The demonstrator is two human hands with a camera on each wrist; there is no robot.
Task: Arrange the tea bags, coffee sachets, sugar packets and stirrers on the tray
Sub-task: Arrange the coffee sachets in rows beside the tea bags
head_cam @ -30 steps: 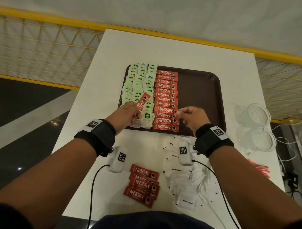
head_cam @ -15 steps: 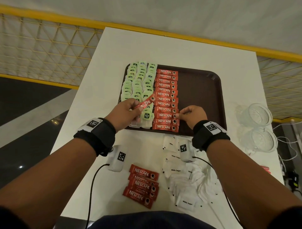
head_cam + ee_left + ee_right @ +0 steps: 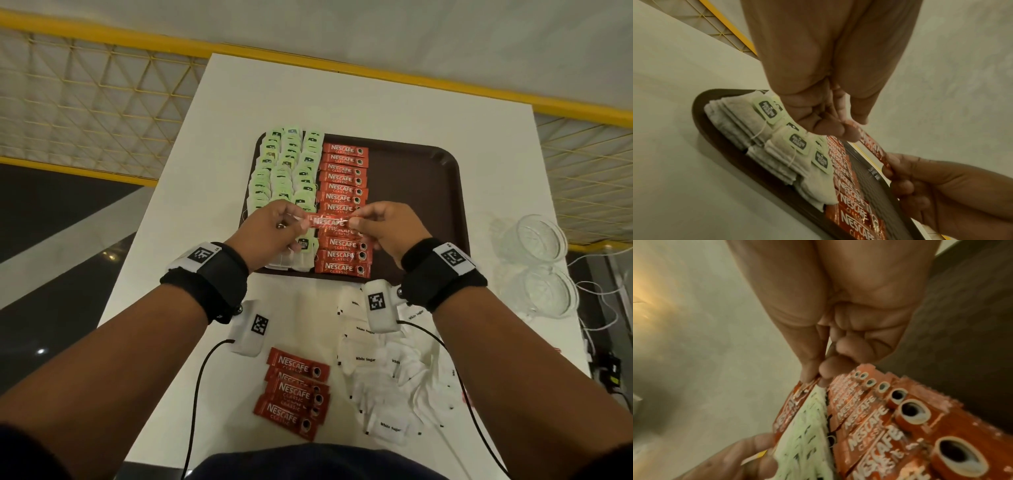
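White table (image 3: pixel 342 102), long side running away from the person. Dark brown tray (image 3: pixel 418 192) sits mid-table; its right half is bare. Left part of the tray: rows of green-tagged tea bags (image 3: pixel 284 171), overlapping, three columns. Just right of them, touching, a column of red Nescafe Classic sachets (image 3: pixel 344 161) lying crosswise, stacked shingle-style from far edge to near edge.

Off the tray, near edge of the table: loose heap of white sugar packets (image 3: pixel 380 377) at right, small pile of spare Nescafe sachets (image 3: pixel 294 390) left of it, apart from the heap. Two clear glass cups (image 3: pixel 537 260) stand right of the tray. Something red pokes out at the far right table edge, possibly stirrers, too hidden to tell.

Both hands hover over the near-middle of the sachet column, holding one sachet (image 3: pixel 327 222) level between them. Left hand (image 3: pixel 270 229) pinches its left end with thumb and forefinger, other fingers curled in. Right hand (image 3: pixel 387 229) pinches the right end the same way. The held sachet looks clear of the column below in the left wrist view (image 3: pixel 873 146).
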